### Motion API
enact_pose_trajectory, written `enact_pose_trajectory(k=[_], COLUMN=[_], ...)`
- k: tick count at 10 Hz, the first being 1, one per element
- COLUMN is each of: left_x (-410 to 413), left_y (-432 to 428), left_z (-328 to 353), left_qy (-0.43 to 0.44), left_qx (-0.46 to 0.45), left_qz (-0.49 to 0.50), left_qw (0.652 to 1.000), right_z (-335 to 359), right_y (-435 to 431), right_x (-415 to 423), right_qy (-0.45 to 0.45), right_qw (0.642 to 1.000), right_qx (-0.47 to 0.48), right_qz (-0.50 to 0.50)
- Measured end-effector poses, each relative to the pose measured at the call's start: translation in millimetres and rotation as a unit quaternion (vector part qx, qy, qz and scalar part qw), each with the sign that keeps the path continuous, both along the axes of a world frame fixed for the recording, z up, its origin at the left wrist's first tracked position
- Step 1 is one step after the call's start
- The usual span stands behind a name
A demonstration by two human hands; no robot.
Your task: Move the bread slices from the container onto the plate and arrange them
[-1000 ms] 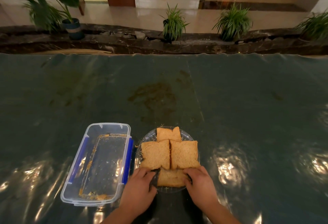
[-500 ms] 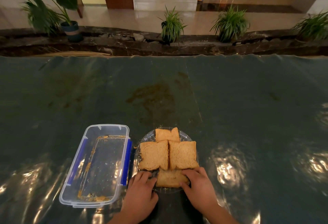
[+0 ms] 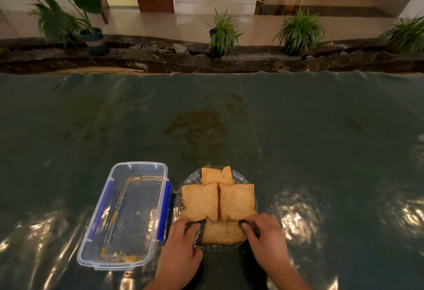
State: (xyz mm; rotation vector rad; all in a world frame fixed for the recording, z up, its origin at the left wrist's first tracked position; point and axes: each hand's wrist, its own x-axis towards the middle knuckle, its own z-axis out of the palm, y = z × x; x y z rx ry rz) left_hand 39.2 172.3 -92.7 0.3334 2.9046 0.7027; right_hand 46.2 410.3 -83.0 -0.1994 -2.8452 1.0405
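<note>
Several brown bread slices lie on a clear glass plate [image 3: 191,180] near the table's front edge: a far slice [image 3: 216,175], a left slice [image 3: 199,201], a right slice [image 3: 237,200] and a near slice [image 3: 221,232]. My left hand [image 3: 181,250] touches the near slice's left edge with its fingertips. My right hand [image 3: 266,237] pinches that slice's right corner. To the plate's left stands a clear plastic container [image 3: 125,215] with blue clips, holding only crumbs.
A dark green shiny sheet covers the table [image 3: 298,140], with a brown stain [image 3: 197,126] beyond the plate. Past the table's far edge are a dark stone ledge and several potted plants [image 3: 222,32].
Both hands stay at the near slice and have shifted slightly. The slices and the container have not visibly moved.
</note>
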Motion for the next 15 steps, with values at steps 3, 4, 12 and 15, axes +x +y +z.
enact_pose_trajectory(k=[3,4,12,15], left_x=[-7.5,-8.8,-15.7,-46.9], left_y=[4.1,4.3,0.3,6.3], left_z=[1.5,0.7,4.0,43.4], left_qy=[-0.059,-0.077,-0.07,0.034], left_qx=[0.078,0.099,0.075,0.047], left_qz=[0.1,0.117,0.098,0.056], left_qw=[0.99,0.985,0.99,0.997], right_z=[-5.1,-7.0,1.2,40.1], right_y=[9.9,9.1,5.6,3.4], right_x=[-19.9,-18.3,-26.1,-47.4], right_qy=[-0.068,-0.069,-0.077,0.015], right_qw=[0.996,0.996,0.996,1.0], right_qx=[-0.028,-0.03,0.019,0.016], right_qz=[-0.047,-0.044,-0.042,-0.006])
